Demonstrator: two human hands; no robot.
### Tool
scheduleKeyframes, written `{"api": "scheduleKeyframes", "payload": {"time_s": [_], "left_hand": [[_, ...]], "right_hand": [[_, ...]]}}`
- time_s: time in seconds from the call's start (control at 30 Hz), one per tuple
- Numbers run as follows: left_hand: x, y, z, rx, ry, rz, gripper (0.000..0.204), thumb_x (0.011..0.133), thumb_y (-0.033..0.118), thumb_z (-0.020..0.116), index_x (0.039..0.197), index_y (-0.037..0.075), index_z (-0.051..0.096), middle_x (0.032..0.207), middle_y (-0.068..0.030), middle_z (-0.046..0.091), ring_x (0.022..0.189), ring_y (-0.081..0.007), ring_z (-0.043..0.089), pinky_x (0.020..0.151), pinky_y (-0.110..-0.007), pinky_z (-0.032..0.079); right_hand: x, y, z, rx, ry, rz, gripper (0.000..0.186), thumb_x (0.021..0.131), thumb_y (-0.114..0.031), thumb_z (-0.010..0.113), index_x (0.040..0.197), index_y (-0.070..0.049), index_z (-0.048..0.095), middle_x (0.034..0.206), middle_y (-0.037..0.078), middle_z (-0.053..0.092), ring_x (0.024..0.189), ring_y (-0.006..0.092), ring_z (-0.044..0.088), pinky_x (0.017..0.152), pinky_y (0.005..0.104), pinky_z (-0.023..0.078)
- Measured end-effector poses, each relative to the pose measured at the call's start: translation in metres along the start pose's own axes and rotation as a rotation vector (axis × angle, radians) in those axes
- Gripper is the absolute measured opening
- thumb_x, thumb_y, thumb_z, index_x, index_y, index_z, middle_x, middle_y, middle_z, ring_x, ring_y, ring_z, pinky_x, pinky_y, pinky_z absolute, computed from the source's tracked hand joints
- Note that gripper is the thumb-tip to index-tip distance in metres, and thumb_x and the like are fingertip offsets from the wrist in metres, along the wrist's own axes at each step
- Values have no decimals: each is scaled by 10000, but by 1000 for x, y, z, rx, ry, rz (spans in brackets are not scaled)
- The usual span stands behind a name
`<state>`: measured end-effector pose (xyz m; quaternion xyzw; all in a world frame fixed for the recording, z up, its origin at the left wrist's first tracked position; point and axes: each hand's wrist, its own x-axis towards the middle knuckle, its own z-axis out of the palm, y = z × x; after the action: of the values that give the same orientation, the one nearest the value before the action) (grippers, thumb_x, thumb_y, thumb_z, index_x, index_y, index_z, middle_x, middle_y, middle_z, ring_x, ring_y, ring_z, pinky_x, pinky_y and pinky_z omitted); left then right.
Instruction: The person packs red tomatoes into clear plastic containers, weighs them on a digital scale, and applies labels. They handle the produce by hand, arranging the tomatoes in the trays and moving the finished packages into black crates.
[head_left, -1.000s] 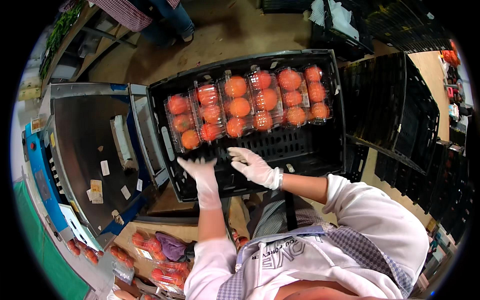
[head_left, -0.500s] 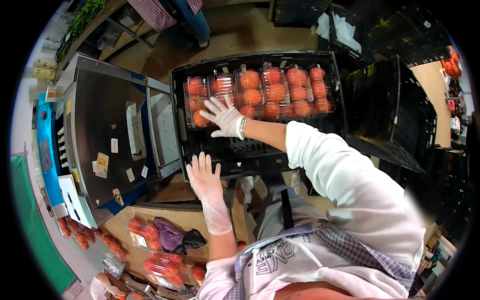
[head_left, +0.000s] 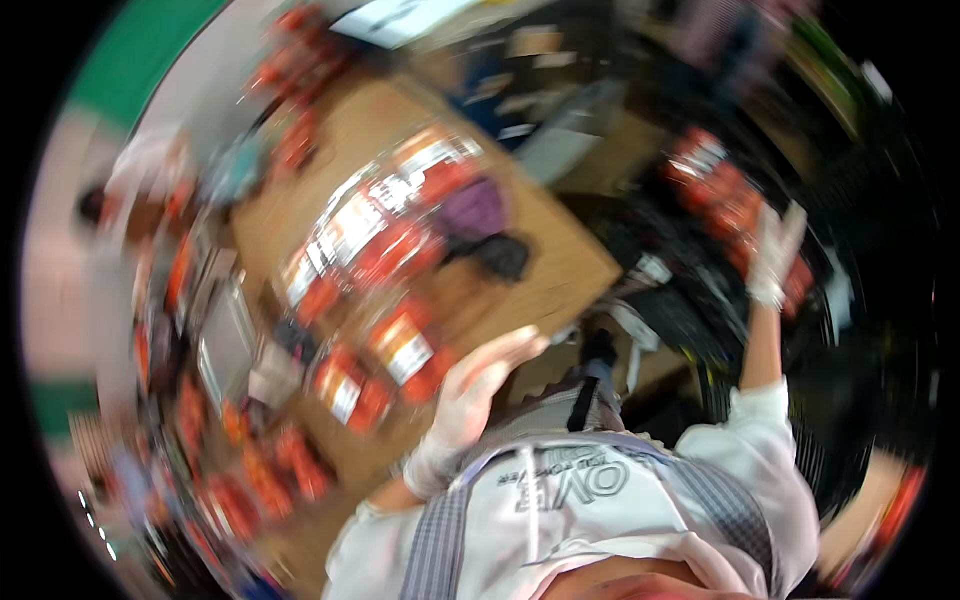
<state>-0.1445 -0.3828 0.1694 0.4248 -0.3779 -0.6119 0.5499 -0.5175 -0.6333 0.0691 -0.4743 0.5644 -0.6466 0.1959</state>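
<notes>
The view is smeared by motion. My right hand, in a thin clear glove, reaches forward with its fingers stretched, at the row of clear packs of tomatoes in a black crate. Whether it touches the packs I cannot tell. My left hand, also gloved, is raised in front of my body by the table edge, fingers extended and nothing in it. Closest to it are labelled clear packs of tomatoes on the wooden table.
More tomato packs lie farther up the table beside a purple cloth and a black cloth. Another person is at the far left, blurred. A second person stands at the back right. Dark crates fill the right side.
The view has swung left, so the table now takes up the middle and the crate sits at the right. My left hand has moved away from the crate's edge, toward the table.
</notes>
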Motion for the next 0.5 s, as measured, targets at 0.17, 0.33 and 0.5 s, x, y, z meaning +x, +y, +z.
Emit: {"api": "scheduleKeyframes", "payload": {"time_s": [0.17, 0.33, 0.5], "left_hand": [[-156, 65, -127, 207, 190, 412, 396, 966, 180, 391, 1247, -89, 463, 1177, -184, 572, 1138, -271, 528, 1009, -402, 374], [-318, 80, -267, 174, 1178, 555, 261, 945, 124, 470, 1134, -24, 573, 1148, -89, 602, 1099, -176, 538, 969, -307, 397], [-464, 19, -375, 183, 1954, 540, 377, 927, 137, 525, 1266, -11, 453, 1239, -133, 526, 1176, -195, 473, 998, -312, 372]], "right_hand": [[-149, -151, 108, 141, -214, -94, 485, 950, -247, 480, 1345, 17, 383, 1386, 151, 402, 1265, 235, 406, 1059, 349, 305], [-358, -328, 259, 537, -929, 183, 417, 906, -166, 539, 1275, 12, 459, 1285, 93, 477, 1154, 172, 484, 994, 301, 352], [-560, -380, 313, 493, -1782, 406, 500, 906, -278, 561, 1326, -38, 435, 1292, 93, 486, 1190, 183, 465, 1004, 319, 346]]}}
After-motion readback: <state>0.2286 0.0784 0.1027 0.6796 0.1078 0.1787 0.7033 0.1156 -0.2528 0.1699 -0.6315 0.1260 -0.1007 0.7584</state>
